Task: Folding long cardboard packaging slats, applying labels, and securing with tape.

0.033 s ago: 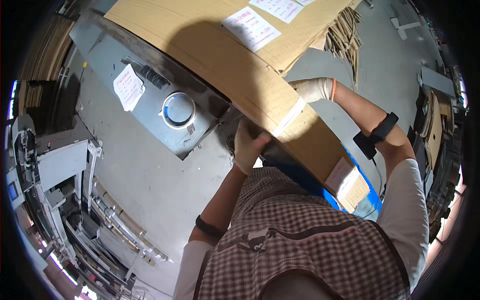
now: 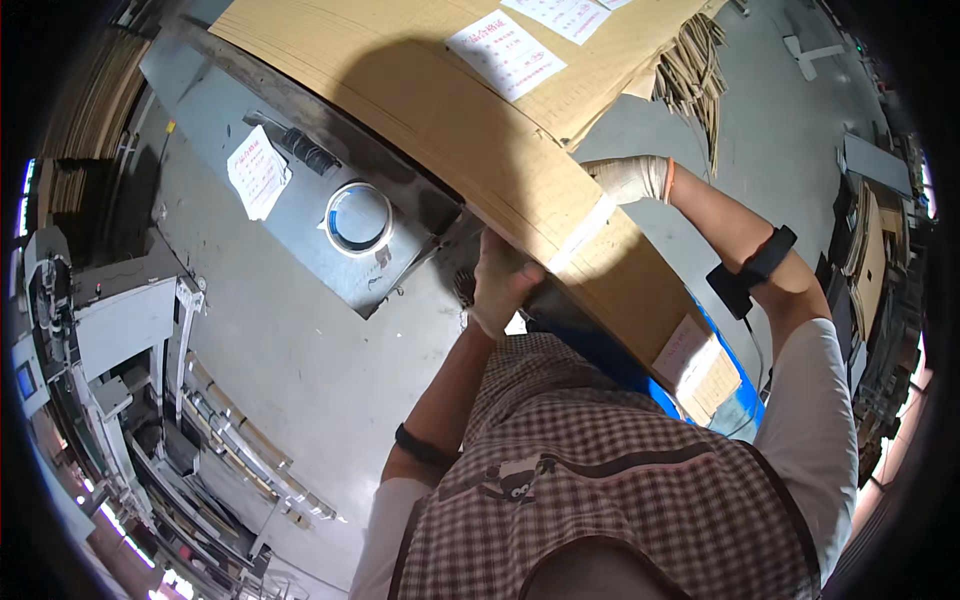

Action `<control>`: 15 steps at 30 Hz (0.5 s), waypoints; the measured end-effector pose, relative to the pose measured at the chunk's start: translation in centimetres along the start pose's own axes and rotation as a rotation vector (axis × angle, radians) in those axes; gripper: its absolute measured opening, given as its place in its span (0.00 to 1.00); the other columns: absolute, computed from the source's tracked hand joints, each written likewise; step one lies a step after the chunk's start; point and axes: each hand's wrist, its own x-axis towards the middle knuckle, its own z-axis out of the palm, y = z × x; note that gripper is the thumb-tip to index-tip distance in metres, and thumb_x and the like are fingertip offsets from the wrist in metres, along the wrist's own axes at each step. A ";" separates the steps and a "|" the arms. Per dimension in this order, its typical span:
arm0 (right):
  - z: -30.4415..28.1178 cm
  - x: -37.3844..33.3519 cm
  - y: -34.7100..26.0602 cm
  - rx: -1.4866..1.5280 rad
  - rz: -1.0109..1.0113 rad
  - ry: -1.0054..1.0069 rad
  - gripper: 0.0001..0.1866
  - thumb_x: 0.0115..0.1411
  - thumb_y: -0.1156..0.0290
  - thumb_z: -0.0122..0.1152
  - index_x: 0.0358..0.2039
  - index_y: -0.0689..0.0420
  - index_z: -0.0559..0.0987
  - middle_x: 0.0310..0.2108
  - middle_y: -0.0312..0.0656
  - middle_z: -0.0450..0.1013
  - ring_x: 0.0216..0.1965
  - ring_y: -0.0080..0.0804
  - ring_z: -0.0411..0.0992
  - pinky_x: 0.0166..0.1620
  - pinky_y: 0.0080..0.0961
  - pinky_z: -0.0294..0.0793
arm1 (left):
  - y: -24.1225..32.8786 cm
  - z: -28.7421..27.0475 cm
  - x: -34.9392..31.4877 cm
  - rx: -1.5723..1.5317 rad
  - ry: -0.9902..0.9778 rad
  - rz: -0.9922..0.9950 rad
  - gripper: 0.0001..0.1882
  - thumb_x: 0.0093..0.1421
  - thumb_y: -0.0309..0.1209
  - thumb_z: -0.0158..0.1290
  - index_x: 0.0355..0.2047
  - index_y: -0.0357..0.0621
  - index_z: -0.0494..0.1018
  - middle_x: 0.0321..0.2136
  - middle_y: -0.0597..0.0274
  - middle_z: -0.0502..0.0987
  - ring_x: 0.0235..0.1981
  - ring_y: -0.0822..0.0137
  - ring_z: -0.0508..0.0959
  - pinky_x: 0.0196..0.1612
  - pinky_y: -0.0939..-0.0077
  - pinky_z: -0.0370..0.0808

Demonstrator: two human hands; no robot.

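Observation:
A long piece of brown cardboard (image 2: 440, 120), which looks like a stack or bundle, runs slantwise in front of me. A white band (image 2: 582, 238) crosses it between my hands. At the near edge, by the band's lower end, my left hand (image 2: 502, 285) is closed on the cardboard; its thumb shows and its other fingers are partly hidden. My right hand (image 2: 635, 180), in a pale glove with an orange cuff, reaches round the far edge near the band's other end. Its fingertips are out of sight. Printed paper labels (image 2: 505, 55) lie on the cardboard.
Left of the cardboard, a grey metal table (image 2: 300, 235) holds a tape roll (image 2: 358, 219), a stack of paper labels (image 2: 258, 175) and a dark tool (image 2: 308, 152). Cut cardboard strips (image 2: 692, 85) hang beyond. Blue material (image 2: 742, 405) shows under the near end; machinery (image 2: 130, 330) stands left.
My left hand and forearm have shifted very slightly to the right. The cardboard and its band have barely moved; my right hand stays where it was.

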 end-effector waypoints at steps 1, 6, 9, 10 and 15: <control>0.0 0.3 0.8 0.040 0.029 0.008 0.15 0.66 0.68 0.53 0.47 0.64 0.79 0.46 0.41 0.78 0.43 0.28 0.74 0.52 0.27 0.71 | -0.8 0.7 1.2 -0.068 -0.041 0.193 0.41 0.47 0.46 0.72 0.55 0.36 0.67 0.46 0.55 0.76 0.50 0.61 0.75 0.52 0.69 0.73; 3.7 -4.9 -8.7 0.298 -0.064 0.914 0.17 0.61 0.65 0.62 0.46 0.62 0.73 0.54 0.54 0.72 0.54 0.38 0.70 0.57 0.33 0.69 | -5.0 -3.9 3.6 -0.016 -0.332 0.136 0.49 0.46 0.56 0.69 0.59 0.34 0.64 0.43 0.62 0.77 0.48 0.65 0.74 0.50 0.70 0.73; 10.0 -7.5 -16.1 -0.516 -0.087 0.884 0.33 0.42 0.60 0.78 0.44 0.59 0.69 0.61 0.59 0.64 0.57 0.53 0.66 0.60 0.44 0.64 | -5.2 -5.0 3.1 0.118 -0.320 0.001 0.40 0.54 0.50 0.66 0.57 0.35 0.67 0.38 0.63 0.78 0.42 0.68 0.76 0.44 0.72 0.74; 11.5 -7.3 -16.7 -0.713 0.014 0.817 0.35 0.37 0.61 0.80 0.42 0.57 0.68 0.61 0.62 0.62 0.56 0.58 0.66 0.59 0.46 0.63 | -5.2 -5.1 2.6 0.162 -0.310 -0.080 0.37 0.55 0.49 0.64 0.57 0.35 0.68 0.37 0.63 0.78 0.40 0.68 0.76 0.42 0.73 0.74; 12.3 -5.8 -14.9 -0.656 -0.202 1.069 0.27 0.33 0.71 0.73 0.35 0.56 0.68 0.61 0.67 0.60 0.51 0.64 0.68 0.52 0.49 0.69 | -2.3 -6.0 -2.6 0.357 -0.114 -0.372 0.17 0.66 0.34 0.46 0.47 0.35 0.76 0.25 0.65 0.77 0.24 0.75 0.73 0.28 0.78 0.70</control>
